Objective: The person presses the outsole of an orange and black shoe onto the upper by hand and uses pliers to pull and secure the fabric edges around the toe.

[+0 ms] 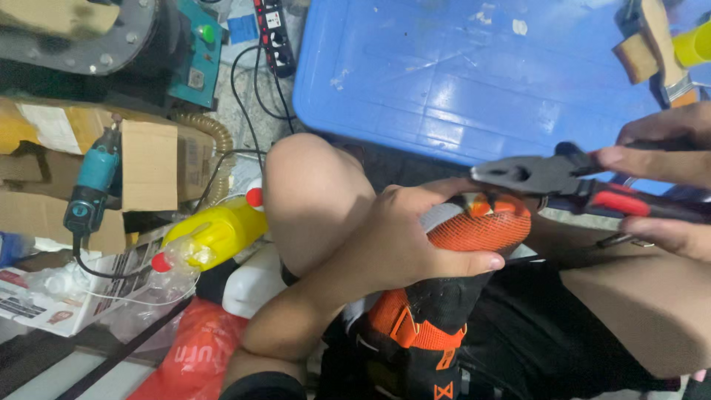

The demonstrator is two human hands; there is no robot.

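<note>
Shoe, orange mesh and black, rests on the seated person's lap, toe end uppermost; its lower part runs off the bottom edge and its sole side cannot be made out. Left hand closes around the toe, thumb lying along the mesh, fingers wrapped over the top and partly hiding the white lining. Right hand is cut by the right edge; its fingers close on the red-and-black handles of the pliers, whose dark head sits just above the shoe's toe, close to the left hand's fingertips. Whether the plier tips touch the shoe cannot be told. Blue plastic lid covers a bin behind the knees, so any contents are hidden. Cardboard box at left stands open with a teal power tool lying across it; the interior is dark. Yellow bottle lies tilted beside the left knee, partly behind a clear plastic bottle. Wooden brush is cropped at the upper right corner.
</note>
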